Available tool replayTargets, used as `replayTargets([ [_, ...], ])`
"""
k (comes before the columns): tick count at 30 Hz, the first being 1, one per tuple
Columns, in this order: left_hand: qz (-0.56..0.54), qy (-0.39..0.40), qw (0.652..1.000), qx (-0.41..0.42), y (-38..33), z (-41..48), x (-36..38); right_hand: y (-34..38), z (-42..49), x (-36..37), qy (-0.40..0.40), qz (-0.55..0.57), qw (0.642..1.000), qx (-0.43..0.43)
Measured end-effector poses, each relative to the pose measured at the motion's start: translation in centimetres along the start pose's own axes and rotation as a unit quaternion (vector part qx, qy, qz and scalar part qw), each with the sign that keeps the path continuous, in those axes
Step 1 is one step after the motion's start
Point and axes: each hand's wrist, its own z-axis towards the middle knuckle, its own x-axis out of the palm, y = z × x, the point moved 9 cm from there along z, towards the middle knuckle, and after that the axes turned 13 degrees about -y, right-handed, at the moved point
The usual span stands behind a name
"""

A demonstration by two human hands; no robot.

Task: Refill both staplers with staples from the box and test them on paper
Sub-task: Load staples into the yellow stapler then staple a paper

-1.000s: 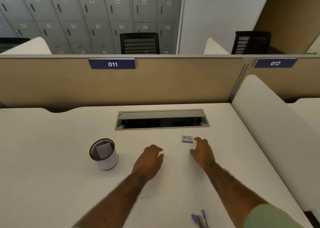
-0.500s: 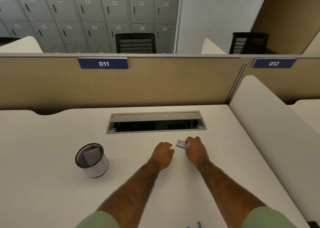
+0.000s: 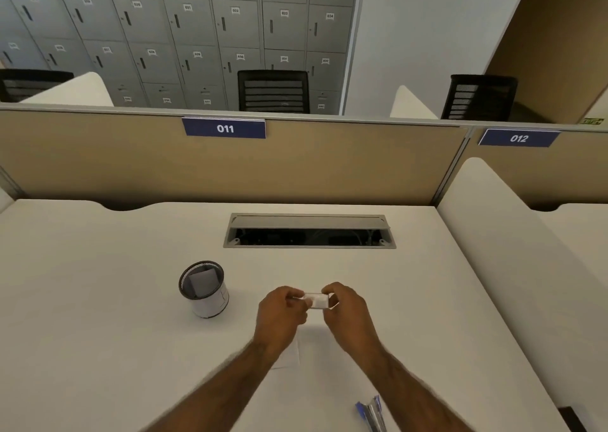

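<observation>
Pinching the box (image 3: 317, 300) at either end, left hand (image 3: 282, 315) and right hand (image 3: 346, 311) hold it over the desk (image 3: 98, 300); pulled open too sharply, its contents could spill.

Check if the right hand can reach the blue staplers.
Probably, once freed: the right hand and left hand both pinch the staple box, but only bare desk separates it from the blue staplers.
</observation>
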Motion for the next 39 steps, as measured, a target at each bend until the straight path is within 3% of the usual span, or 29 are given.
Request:
replayTargets([
  [6, -0.132, -0.027, 0.986, -0.102, 0.4, -7.3, -8.2, 6.7, -7.5, -2.6, 0.051, 0.112, 0.992, 0.017],
  [15, -0.176, -0.067, 0.979, -0.080, -0.8, -13.1, -16.0, 12.7, -15.1, -5.0, 0.123, 0.211, 0.968, 0.059],
  [23, -0.241, -0.077, 0.965, -0.068, -1.6, -15.1, -17.0, 13.7, -16.4, -6.5, 0.100, 0.356, 0.919, 0.134],
  [32, -0.281, -0.043, 0.955, -0.081, -1.5, -16.0, -16.2, 13.2, -17.0, -7.2, 0.133, 0.422, 0.879, 0.178],
  [39, -0.293, -0.027, 0.952, -0.083, -2.0, -16.7, -16.1, 13.2, -16.8, -7.8, 0.127, 0.400, 0.894, 0.157],
])
